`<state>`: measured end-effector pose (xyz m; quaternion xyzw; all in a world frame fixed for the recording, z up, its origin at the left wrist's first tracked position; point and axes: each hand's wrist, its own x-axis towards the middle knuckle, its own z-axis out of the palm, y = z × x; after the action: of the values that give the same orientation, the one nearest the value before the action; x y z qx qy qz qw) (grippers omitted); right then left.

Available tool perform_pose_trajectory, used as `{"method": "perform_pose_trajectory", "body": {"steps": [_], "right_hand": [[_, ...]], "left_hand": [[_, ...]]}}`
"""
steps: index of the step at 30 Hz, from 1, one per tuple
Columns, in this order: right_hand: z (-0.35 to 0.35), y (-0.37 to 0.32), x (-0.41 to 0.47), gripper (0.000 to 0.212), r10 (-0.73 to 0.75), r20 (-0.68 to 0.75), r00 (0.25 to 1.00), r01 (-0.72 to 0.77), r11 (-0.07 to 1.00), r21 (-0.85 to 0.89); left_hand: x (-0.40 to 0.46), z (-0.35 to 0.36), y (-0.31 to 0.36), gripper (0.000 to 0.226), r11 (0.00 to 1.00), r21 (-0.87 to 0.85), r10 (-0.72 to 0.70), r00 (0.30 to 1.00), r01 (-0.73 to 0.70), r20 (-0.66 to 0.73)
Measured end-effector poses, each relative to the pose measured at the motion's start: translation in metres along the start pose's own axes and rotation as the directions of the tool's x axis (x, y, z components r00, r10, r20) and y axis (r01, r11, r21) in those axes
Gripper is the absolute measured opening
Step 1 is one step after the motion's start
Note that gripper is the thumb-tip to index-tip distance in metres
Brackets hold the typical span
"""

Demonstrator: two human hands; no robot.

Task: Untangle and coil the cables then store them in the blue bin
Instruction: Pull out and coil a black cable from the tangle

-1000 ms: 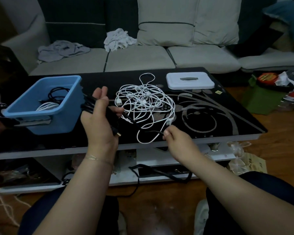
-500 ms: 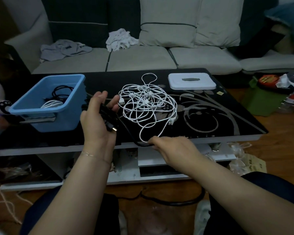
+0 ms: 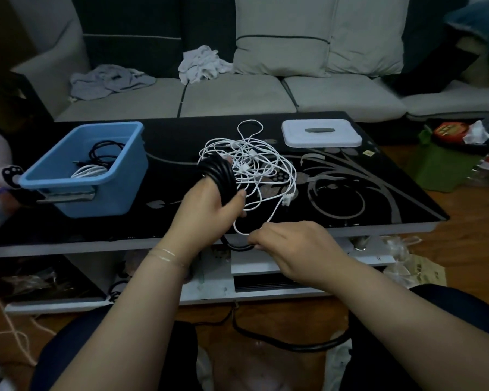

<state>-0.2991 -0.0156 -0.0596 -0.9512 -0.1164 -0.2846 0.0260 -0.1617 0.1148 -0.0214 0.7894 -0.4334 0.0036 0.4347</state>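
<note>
Blue bin [image 3: 119, 176] w/ coiled cables [image 3: 96, 162]

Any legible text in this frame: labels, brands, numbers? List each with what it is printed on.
No text reads clearly.
Red-lidded container at far right: printing on the lid, too blurred to read.
Small sticker on the table: too small to read.
Paper bag on the floor: faint marks, unreadable.
Blue bin, white lid, cables: no markings visible.
</note>
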Motion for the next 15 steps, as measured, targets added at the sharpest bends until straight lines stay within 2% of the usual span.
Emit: {"method": "perform_pose_trajectory", "body": {"steps": [1, 4, 6, 9, 12, 13, 15], "right_hand": [[-0.002, 0.001, -0.001, 0.022, -0.004, -0.013, 1.0, 0.004, 1.0, -0.005], [-0.01, 0.005, -0.003, 0.023, -0.005, -0.088, 0.996, 0.005, 1.0, -0.003], [-0.015, 0.007, -0.003, 0.024, -0.013, -0.14, 0.99, 0.012, 1.0, -0.006], [-0.019, 0.011, -0.005, 0.026, -0.021, -0.194, 0.981, 0.027, 0.999, 0.026], [-0.02, 0.012, -0.006, 0.015, -0.004, -0.221, 0.975, 0.021, 0.997, 0.073], [-0.018, 0.012, -0.006, 0.014, 0.019, -0.216, 0.976, -0.002, 0.997, 0.078], [-0.017, 0.013, -0.004, 0.028, 0.106, -0.153, 0.983, -0.091, 0.991, 0.098]], "left_hand": [[-0.001, 0.001, 0.001, 0.055, 1.0, -0.001, -0.007, 0.998, 0.007, 0.063], [-0.002, 0.001, 0.003, 0.026, 0.985, -0.152, -0.035, 0.962, 0.079, 0.269], [-0.003, 0.0, 0.004, 0.019, 0.955, -0.262, -0.03, 0.926, 0.138, 0.377], [-0.007, -0.003, 0.009, 0.035, 0.865, -0.416, -0.023, 0.851, 0.28, 0.525], [-0.009, -0.008, 0.012, 0.054, 0.835, -0.456, 0.072, 0.762, 0.307, 0.644], [-0.009, -0.009, 0.012, 0.061, 0.837, -0.46, 0.123, 0.718, 0.296, 0.685], [-0.01, -0.009, 0.01, 0.054, 0.801, -0.509, 0.24, 0.609, 0.315, 0.756]]}}
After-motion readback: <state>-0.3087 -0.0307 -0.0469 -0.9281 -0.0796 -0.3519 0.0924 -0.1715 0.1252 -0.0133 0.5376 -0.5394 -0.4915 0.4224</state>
